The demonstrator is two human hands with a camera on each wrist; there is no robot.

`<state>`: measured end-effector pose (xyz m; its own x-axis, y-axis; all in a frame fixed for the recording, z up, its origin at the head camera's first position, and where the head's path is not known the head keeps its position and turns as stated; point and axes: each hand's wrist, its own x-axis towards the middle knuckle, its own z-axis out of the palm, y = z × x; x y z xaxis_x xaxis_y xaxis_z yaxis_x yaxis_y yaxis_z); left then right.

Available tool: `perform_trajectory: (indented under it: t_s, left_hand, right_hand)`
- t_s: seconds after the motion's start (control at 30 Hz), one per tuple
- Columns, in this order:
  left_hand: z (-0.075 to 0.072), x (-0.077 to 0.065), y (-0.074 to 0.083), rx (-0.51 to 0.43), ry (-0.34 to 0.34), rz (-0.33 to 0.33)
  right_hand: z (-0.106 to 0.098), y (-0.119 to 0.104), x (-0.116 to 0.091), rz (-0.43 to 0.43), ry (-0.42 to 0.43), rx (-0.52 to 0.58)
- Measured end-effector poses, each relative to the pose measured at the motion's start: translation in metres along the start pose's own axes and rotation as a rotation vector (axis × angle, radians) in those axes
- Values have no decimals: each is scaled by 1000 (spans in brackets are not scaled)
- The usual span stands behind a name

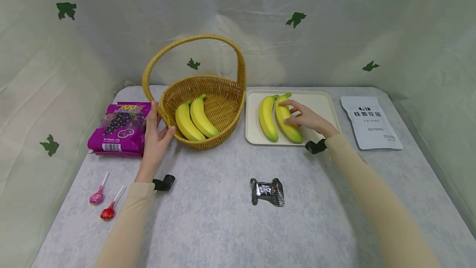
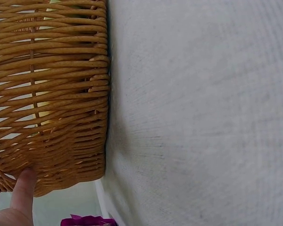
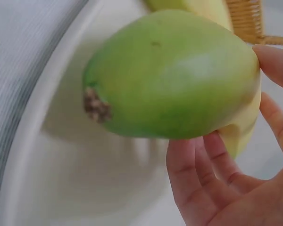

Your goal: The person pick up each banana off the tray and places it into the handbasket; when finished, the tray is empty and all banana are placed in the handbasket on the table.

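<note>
In the head view my left hand (image 1: 153, 144) holds the wicker basket (image 1: 208, 143) at its left side, by the foot of the tall handle. The left wrist view shows a thumb (image 2: 24, 190) against the basket's woven wall (image 2: 61, 117). Two bananas (image 1: 202, 117) lie inside the basket. My right hand (image 1: 306, 118) pinches the right-hand banana (image 1: 283, 115) of two on a cream tray (image 1: 323, 102). Seen in the right wrist view, that banana (image 3: 174, 75) lies between thumb and fingers, its dark tip towards the camera. The other tray banana (image 1: 267, 117) is just left of it.
A purple grape candy bag (image 1: 120, 129) stands left of my left hand. Two lollipops (image 1: 108, 213) lie in front of it. A small black wrapped snack (image 1: 267, 191) lies mid-table. A white pouch (image 1: 372, 123) is right of the tray. Curtains surround the table.
</note>
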<state>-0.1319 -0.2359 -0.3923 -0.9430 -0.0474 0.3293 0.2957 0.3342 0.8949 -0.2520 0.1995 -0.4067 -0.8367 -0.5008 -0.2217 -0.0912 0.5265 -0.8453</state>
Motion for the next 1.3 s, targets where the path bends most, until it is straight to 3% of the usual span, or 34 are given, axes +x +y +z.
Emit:
perform_trajectory:
  t_s: [0.3, 0.67, 1.03, 1.17, 1.3]
  left_hand:
    - [0, 0, 1, 9, 2, -3]
    - [0, 2, -1, 3, 1, 8]
    - [0, 1, -2, 8, 2, 5]
    - [-2, 2, -8, -4, 0, -14]
    - [-3, 4, -24, -1, 6, -9]
  right_hand:
    - [9, -35, -4, -76, -38, 58]
    - [37, -85, 8, -184, -172, 79]
    - [68, -126, 45, -321, -227, 49]
    - [76, -133, 62, -314, -210, 46]
    - [85, -137, 77, -292, -191, 58]
